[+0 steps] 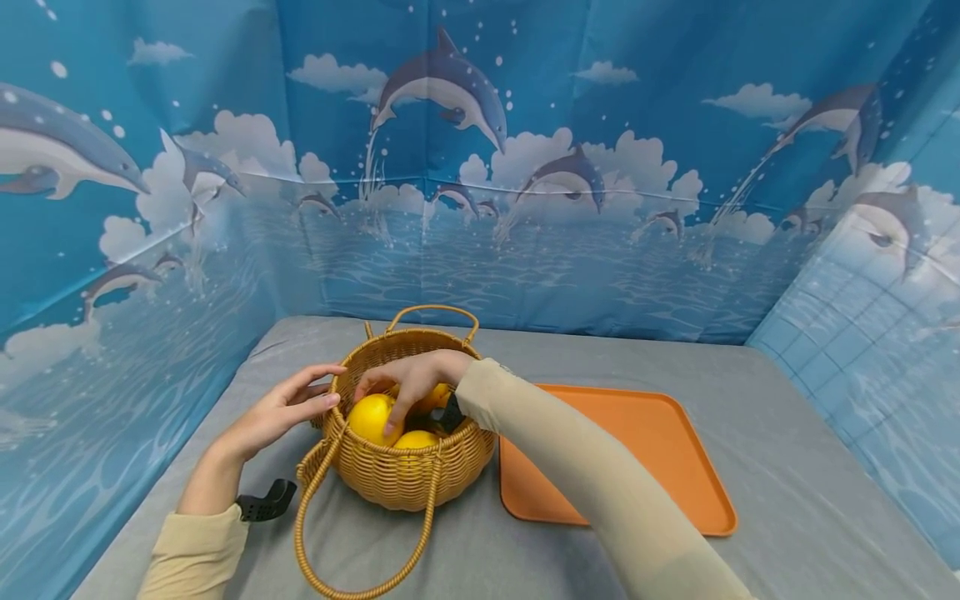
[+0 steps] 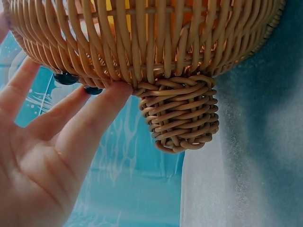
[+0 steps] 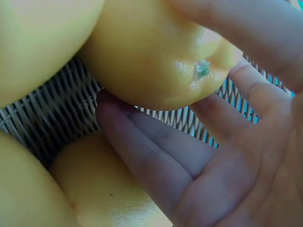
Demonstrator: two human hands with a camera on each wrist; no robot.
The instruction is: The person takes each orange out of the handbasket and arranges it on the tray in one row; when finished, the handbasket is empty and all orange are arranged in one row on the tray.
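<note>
Sleeved right forearm (image 1: 592, 467) lies nearest the head camera, crossing over a corner of the tray. Dolphin-print curtain (image 1: 600, 275) forms the backdrop; grey table (image 1: 810, 467) below it. Orange tray (image 1: 645, 442) lies flat, just right of the wicker basket (image 1: 405, 487). Basket stands upright, front handle (image 1: 431, 515) folded down onto the table.

Left hand (image 1: 281, 412): fingers fairly straight and spread, tips touching the basket's left side near the rim; nothing lifted. Right hand (image 1: 416, 379): inside the basket, thumb and fingers curled about a yellow fruit (image 1: 370, 419), which sits inside near the left wall; other fruit (image 1: 417, 439) beside it.

Judgement: step in hand looks like securing a grip on one fruit. Next move calls for a firm hold and a lift clear of neighbours and rim, basket steadied by the left.
</note>
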